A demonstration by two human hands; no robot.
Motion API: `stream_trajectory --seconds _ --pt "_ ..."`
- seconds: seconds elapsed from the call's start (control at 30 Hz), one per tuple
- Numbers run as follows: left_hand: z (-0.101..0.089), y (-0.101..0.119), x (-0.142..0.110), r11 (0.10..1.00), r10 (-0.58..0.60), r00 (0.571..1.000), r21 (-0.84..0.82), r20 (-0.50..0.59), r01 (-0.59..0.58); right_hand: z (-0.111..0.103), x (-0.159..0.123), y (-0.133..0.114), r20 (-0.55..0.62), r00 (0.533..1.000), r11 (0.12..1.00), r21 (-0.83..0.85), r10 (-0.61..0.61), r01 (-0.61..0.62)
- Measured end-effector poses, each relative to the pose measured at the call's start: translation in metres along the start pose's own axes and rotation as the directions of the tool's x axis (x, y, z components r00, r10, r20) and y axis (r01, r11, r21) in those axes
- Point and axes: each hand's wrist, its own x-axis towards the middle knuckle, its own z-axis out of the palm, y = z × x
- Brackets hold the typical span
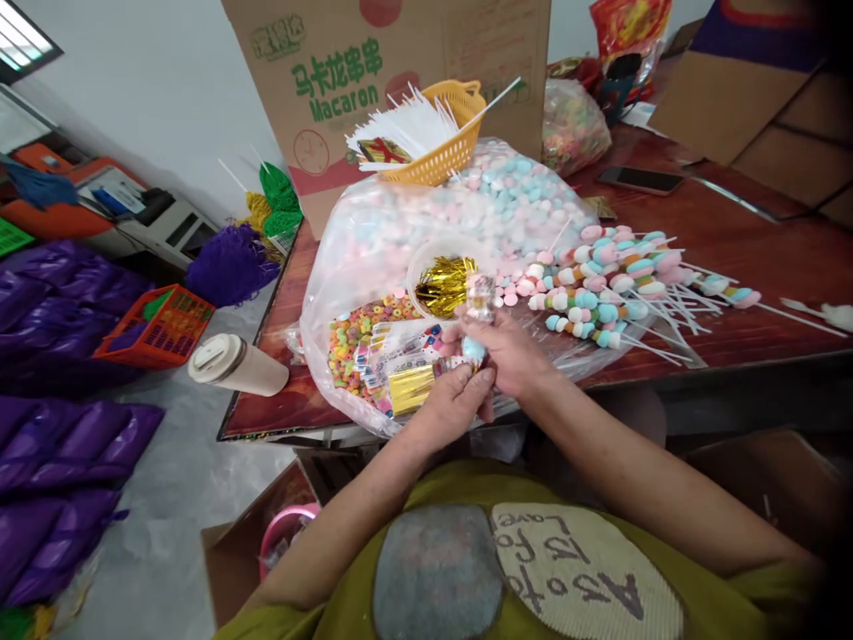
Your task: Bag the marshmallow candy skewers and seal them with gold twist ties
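Note:
My right hand is closed around a candy skewer that seems to be in a clear printed wrapper; a pale blue piece shows lower down between the hands. Against it, my left hand pinches the lower end, fingers partly hidden. Just beyond them sits a round tub of gold twist ties. To the left of my hands lie printed clear bags, a bundle of flat gold ties and colourful ring candies. Finished-looking candy skewers are heaped on the right.
A large plastic bag of pink and blue candies spreads over the table. Behind it are a yellow basket of white sticks and a cardboard box. A cup stands at the left edge; a phone lies back right.

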Motion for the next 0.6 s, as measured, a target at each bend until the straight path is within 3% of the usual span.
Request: stream_trajectory --seconds 0.1,0.2,0.3,0.37,0.43,0.47,0.53,0.6 --pt "0.003 -0.001 -0.004 1.0 -0.001 0.99 -0.008 0.141 0.002 -0.005 0.007 -0.01 0.042 0.999 0.979 0.205 -0.032 0.023" --pt "-0.003 0.001 -0.007 0.995 0.01 0.979 0.097 0.204 -0.031 -0.013 0.008 -0.022 0.047 0.998 0.967 0.254 -0.038 0.025" --pt "-0.016 0.004 -0.01 0.971 0.047 0.988 0.227 0.147 -0.08 -0.037 -0.007 -0.03 -0.071 0.992 0.989 0.102 -0.102 0.109" --pt "-0.026 0.004 -0.011 0.981 0.053 0.996 0.185 0.073 -0.066 -0.069 -0.031 -0.03 -0.225 0.962 0.987 -0.073 -0.153 0.14" --pt "-0.033 0.003 -0.01 0.995 0.043 0.998 0.093 0.038 -0.046 -0.111 -0.068 -0.026 -0.443 0.876 0.968 -0.23 -0.193 0.097" --pt "-0.034 0.001 -0.009 0.997 0.043 0.999 0.066 0.031 -0.045 -0.133 -0.09 -0.021 -0.572 0.789 0.951 -0.306 -0.226 0.05" --pt "-0.032 -0.003 -0.006 0.995 0.061 0.998 0.082 0.02 -0.063 -0.177 -0.137 -0.007 -0.699 0.663 0.936 -0.353 -0.268 0.006" --pt "-0.022 -0.008 -0.003 0.988 0.089 0.996 0.127 0.023 -0.092 -0.211 -0.181 0.011 -0.768 0.581 0.924 -0.376 -0.269 -0.07"
